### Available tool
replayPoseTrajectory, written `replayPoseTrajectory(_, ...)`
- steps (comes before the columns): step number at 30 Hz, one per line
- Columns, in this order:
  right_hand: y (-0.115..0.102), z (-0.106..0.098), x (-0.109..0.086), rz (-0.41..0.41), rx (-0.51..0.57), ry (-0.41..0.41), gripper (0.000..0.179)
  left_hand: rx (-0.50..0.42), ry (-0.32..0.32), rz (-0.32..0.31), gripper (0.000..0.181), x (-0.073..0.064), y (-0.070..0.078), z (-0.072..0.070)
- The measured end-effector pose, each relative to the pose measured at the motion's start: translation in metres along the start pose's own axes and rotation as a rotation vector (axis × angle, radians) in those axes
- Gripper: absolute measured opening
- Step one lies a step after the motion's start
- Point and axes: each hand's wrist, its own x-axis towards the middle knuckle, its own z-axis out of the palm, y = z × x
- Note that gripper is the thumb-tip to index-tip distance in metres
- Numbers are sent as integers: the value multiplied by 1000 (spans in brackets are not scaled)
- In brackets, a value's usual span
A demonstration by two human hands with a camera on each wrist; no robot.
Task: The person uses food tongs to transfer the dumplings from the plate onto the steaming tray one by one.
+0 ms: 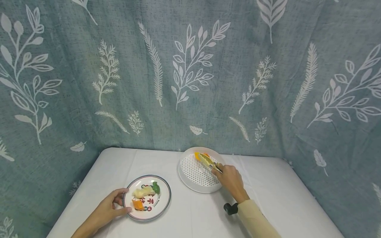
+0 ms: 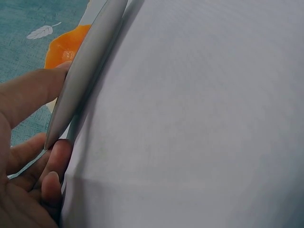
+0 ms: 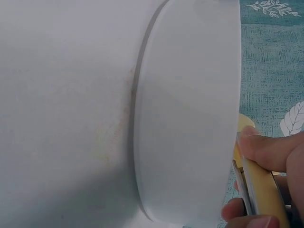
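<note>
My left hand grips the left rim of a round white plate with a dark-edged border and red printed characters. On the plate lie a pale yellowish food piece, a green piece and an orange piece. In the left wrist view, the thumb meets the edge of the tilted-looking plate. My right hand holds yellow-and-metal tongs over a white perforated round tray. By the tong tips is an orange-yellow piece; whether they pinch it I cannot tell.
A white cloth covers the table. Patterned blue-green curtains hang at the back and both sides. The tray's tall side wall stands beside the right hand, near the table's back edge. A black device sits at the right wrist.
</note>
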Motion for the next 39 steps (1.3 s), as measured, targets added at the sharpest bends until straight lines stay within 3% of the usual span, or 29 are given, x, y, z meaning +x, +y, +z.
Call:
replayPoseTrajectory(9, -2, 2, 4, 15, 2, -32, 54, -12, -1, -1, 92, 1, 0, 0)
replayPoseTrajectory(14, -2, 3, 4, -1, -5, -16, 54, -11, -3, -30, 94, 1, 0, 0)
replayPoseTrajectory(27, -3, -1, -1, -19, 13, 13, 62, -10, 1, -34, 93, 3, 1, 1)
replayPoseTrajectory(33, -8, -4, -8, -14, 59, 24, 70, -5, 5, -53, 94, 4, 3, 1)
replayPoseTrajectory(39, -17, -4, -23, -60, 115, 35, 69, 11, 6, -50, 92, 1, 4, 1)
